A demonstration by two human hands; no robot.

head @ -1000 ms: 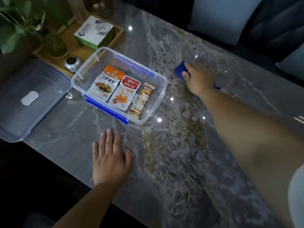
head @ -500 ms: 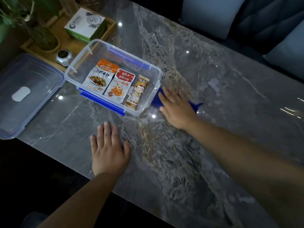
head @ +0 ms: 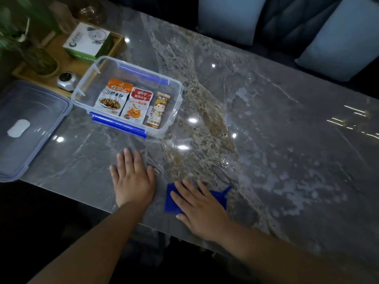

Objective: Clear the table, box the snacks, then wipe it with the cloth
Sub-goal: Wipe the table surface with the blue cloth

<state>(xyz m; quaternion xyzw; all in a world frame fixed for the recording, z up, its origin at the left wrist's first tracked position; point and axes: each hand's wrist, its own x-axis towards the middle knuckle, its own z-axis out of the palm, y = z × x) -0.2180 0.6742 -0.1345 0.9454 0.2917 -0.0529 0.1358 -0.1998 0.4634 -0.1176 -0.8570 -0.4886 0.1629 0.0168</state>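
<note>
A blue cloth (head: 172,199) lies on the grey, brown-veined marble table (head: 266,130); the clear box (head: 176,111) has blue clips (head: 119,125).

Chinese print on three snack packets (head: 131,103), not clearly legible.

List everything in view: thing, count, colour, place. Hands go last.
Clear plastic box: one, blue clips, table's left part, lid off.
Snack packets: three, orange, red, brown, flat inside the box.
Clear plastic lid: one, bluish, at the table's left end.
Blue cloth: one, near edge, under the right hand.
Grey marble table: one, wet streaks on the right.
Wooden tray: one, far left, holding a white-green carton, potted plant, small silver object.
Pale cushions: two, beyond the table.
Left hand: flat on the table.
Right hand: flat, pressing the cloth.
</note>
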